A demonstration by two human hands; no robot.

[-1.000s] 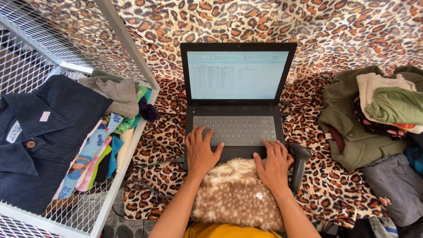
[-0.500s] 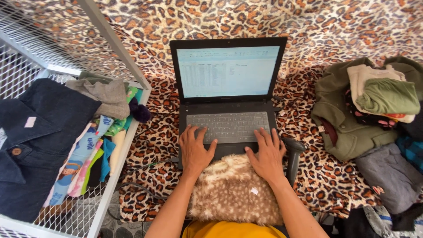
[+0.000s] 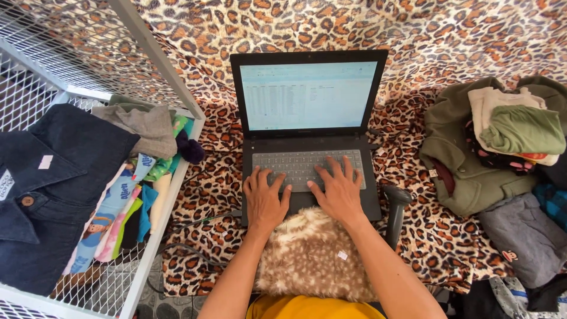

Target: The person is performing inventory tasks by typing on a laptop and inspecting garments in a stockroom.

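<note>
A black laptop stands open on a leopard-print cloth, its screen lit with a spreadsheet. My left hand rests on the left side of the keyboard, fingers spread. My right hand lies on the middle of the keyboard, fingers apart and touching the keys. Both forearms pass over a fawn-spotted furry garment lying in front of the laptop. Neither hand holds anything.
A black handheld scanner stands right of the laptop. A white wire basket on the left holds a dark denim shirt and folded colourful clothes. A pile of olive, green and grey garments lies on the right. Cables run under the laptop's left side.
My right hand has moved left from the laptop's right edge to the middle of the keyboard. The left hand has stayed in place. The view shifted slightly.
</note>
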